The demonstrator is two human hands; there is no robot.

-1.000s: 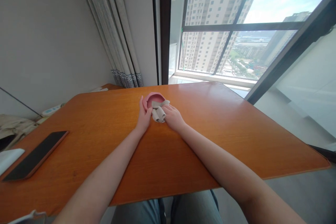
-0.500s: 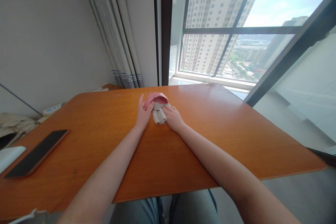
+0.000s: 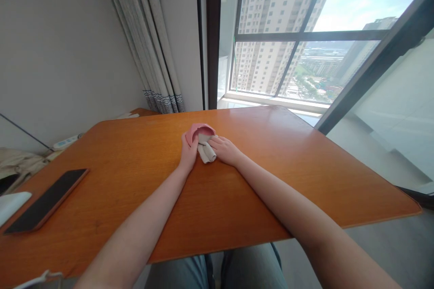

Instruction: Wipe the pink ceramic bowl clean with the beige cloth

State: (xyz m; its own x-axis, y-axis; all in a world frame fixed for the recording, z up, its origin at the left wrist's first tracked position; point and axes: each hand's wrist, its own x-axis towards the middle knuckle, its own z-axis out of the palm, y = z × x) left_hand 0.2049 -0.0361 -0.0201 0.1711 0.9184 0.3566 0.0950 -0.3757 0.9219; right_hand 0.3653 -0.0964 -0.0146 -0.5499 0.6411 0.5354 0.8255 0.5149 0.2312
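Note:
A pink, hollow, bowl-like thing (image 3: pixel 192 131) is tipped on its side near the middle of the table, its opening towards me. My left hand (image 3: pixel 188 150) grips its left side, thumb at the near rim. A pale grey cloth (image 3: pixel 207 152) runs out of the opening and hangs down in a fold in front. On the right, my right hand (image 3: pixel 224 148) has its fingers closed on the cloth at the opening. The fingertips and the cloth's inner end are partly hidden.
The brown wooden table (image 3: pixel 281 176) has its near edge above my legs. A dark flat slab (image 3: pixel 47 201) with a reddish edge lies at the left, beside a white object (image 3: pixel 13 205). A white cable (image 3: pixel 44 276) shows at the lower left corner.
The pink thing has turned slightly and come a little nearer. My left fingers now lie closer around its side. The cloth's hanging fold has shifted slightly right and down.

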